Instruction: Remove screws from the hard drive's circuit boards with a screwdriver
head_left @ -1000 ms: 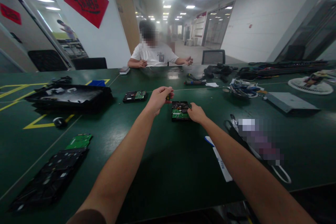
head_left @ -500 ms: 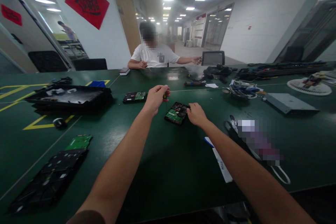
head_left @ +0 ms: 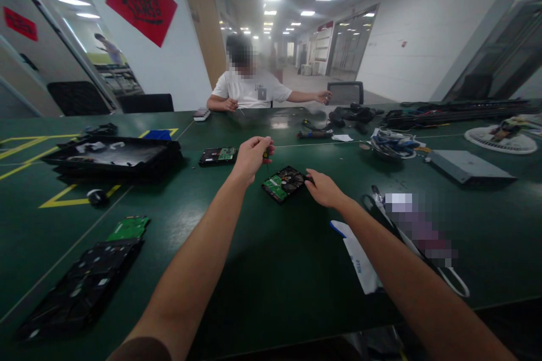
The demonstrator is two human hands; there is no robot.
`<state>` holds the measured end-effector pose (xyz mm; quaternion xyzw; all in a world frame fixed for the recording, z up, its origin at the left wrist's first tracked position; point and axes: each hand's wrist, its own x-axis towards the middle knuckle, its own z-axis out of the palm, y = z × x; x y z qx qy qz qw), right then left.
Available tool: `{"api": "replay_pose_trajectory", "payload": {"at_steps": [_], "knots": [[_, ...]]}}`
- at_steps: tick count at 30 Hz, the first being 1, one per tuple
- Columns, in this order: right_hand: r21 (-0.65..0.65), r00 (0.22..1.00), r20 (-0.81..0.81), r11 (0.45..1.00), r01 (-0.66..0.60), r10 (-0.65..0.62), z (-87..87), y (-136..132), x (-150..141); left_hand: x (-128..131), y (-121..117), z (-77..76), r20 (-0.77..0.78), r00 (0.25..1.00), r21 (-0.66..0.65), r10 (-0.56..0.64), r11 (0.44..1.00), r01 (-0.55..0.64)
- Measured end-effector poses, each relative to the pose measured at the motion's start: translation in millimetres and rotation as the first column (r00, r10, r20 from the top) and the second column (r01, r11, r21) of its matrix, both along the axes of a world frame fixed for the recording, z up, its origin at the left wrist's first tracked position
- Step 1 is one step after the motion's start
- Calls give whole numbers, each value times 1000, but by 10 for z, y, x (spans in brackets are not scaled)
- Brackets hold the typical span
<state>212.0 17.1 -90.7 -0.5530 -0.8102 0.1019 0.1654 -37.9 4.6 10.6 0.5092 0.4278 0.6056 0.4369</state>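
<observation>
In the middle of the table lies a hard drive [head_left: 283, 183], its green circuit board and dark metal side facing up. My left hand [head_left: 253, 158] is closed around a small screwdriver [head_left: 266, 154] with a yellow-and-black handle; the thin shaft points down just above the drive's far left edge. Most of the handle is hidden by my fingers. My right hand [head_left: 320, 186] pinches the drive's right edge between thumb and fingers. Another hard drive [head_left: 218, 156] rests on the table to the left, beyond my left wrist.
More drives [head_left: 80, 282] and a green circuit board [head_left: 129, 228] lie at the near left, below a black tray [head_left: 114, 161]. To the right are a white-and-blue packet [head_left: 359, 262], a grey metal box [head_left: 470, 166] and a bundle of cables [head_left: 392, 144]. A person [head_left: 249, 87] sits opposite.
The hard drive has turned on the table, its board end swinging left and nearer to me. My right hand has shifted slightly right and down with its edge; my left hand stays put.
</observation>
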Motion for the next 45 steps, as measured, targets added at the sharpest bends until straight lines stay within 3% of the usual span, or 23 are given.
{"api": "replay_pose_trajectory", "payload": {"at_steps": [3, 6, 16, 23, 28, 30, 34, 45], "knots": [[21, 998, 12, 998, 58, -59, -3, 21, 148, -4, 4, -12, 1, 1000, -3, -2, 1000, 2], [42, 995, 92, 998, 36, -40, -34, 69, 216, -7, 8, -24, -4, 1000, -1, -2, 1000, 2], [106, 971, 228, 993, 43, -67, -93, 137, 147, -10, 10, -30, 5, 1000, -13, -4, 1000, 4], [94, 971, 144, 980, 177, -189, -49, 158, 298, -11, 1, -14, 1, 1000, -3, -5, 1000, 5], [126, 945, 37, 939, 319, -326, 20, 170, 343, -18, 8, -15, 2, 1000, 4, -8, 1000, 8], [164, 962, 18, 950, 265, -272, 37, 152, 296, -17, 9, -16, 2, 1000, 5, -8, 1000, 8], [157, 999, 42, 988, -14, 7, 44, 90, 109, -15, 0, -6, 5, 1000, 5, -9, 1000, 9], [97, 947, 319, 993, -64, 30, 219, -231, -74, -20, -22, 40, 32, 999, -14, 5, 1000, -5]]}}
